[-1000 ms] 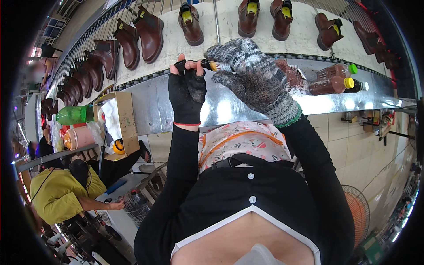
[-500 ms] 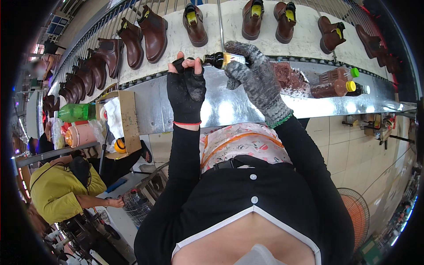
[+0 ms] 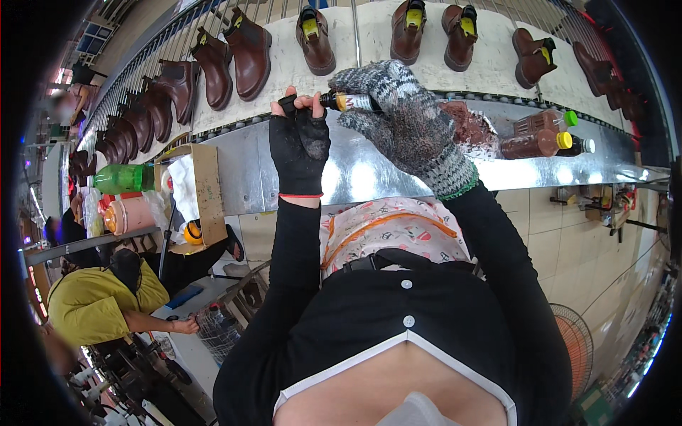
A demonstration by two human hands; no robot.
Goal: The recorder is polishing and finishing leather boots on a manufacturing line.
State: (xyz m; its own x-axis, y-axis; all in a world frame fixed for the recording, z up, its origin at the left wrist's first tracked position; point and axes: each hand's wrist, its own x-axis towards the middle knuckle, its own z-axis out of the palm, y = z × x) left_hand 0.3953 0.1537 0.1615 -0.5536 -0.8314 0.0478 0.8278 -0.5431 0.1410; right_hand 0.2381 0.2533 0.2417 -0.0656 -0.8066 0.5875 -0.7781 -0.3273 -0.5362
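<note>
My right hand (image 3: pixel 415 121), in a thick grey knitted glove, is wrapped round a small dark bottle (image 3: pixel 353 102) with a yellowish label. The bottle lies nearly level, its narrow end pointing left. At that end is my left hand (image 3: pixel 301 138), palm up in a black fingerless glove. Its bare fingertips are curled in and meet the bottle's neck; what they pinch is too small and dark to make out. Beyond both hands, brown ankle boots stand on a pale belt, among them a boot (image 3: pixel 315 41) just past my left hand.
On the metal ledge (image 3: pixel 245 170) to the right lie a brown-stained cloth (image 3: pixel 465 126) and bottles of brown liquid (image 3: pixel 533 144). A cardboard box (image 3: pixel 207 192), green bottle (image 3: pixel 122 179) and pink jug (image 3: pixel 131 215) stand left. A person in a yellow shirt (image 3: pixel 85 302) sits lower left; a fan (image 3: pixel 570 344) stands lower right.
My right glove has shifted left and turned over the bottle, covering more of it. The bottle's neck has come closer to my left fingertips. My left hand has hardly moved.
</note>
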